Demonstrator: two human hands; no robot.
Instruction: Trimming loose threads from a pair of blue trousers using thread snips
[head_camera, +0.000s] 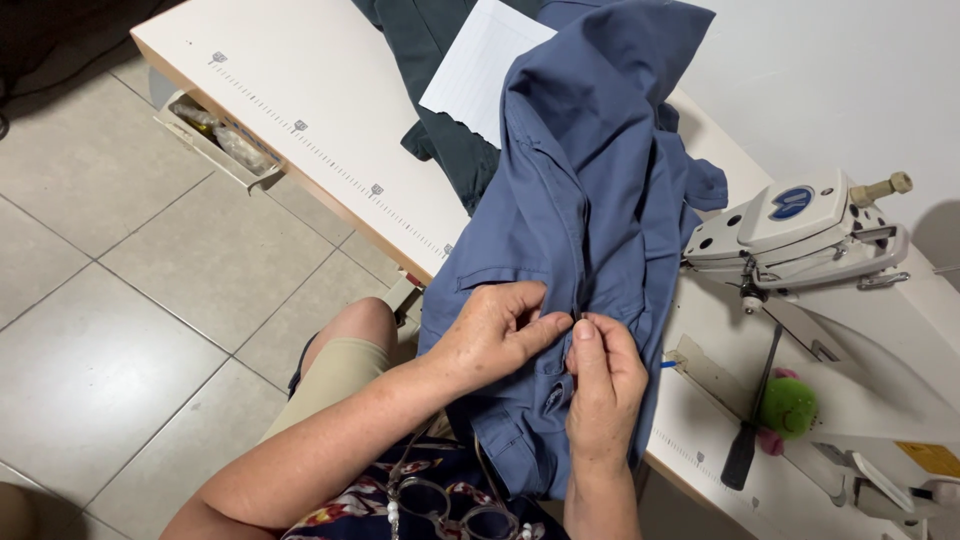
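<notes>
A blue garment (590, 170) drapes from the white sewing table (330, 110) down toward my lap. My left hand (490, 330) pinches a fold of the blue fabric near its seam, fingers closed on the cloth. My right hand (603, 375) grips the same seam just to the right, thumb pressed against the fabric, with a small dark object, too small to name, between the fingertips. Both hands meet at one spot on the garment.
A white sewing machine (800, 230) stands at the right. A green pincushion (787, 407) and a dark-handled tool (745, 450) lie near it. A dark green cloth (440, 110) and white lined paper (480, 65) lie at the back. An open drawer (215, 140) hangs below the table; glasses (440, 500) hang at my chest.
</notes>
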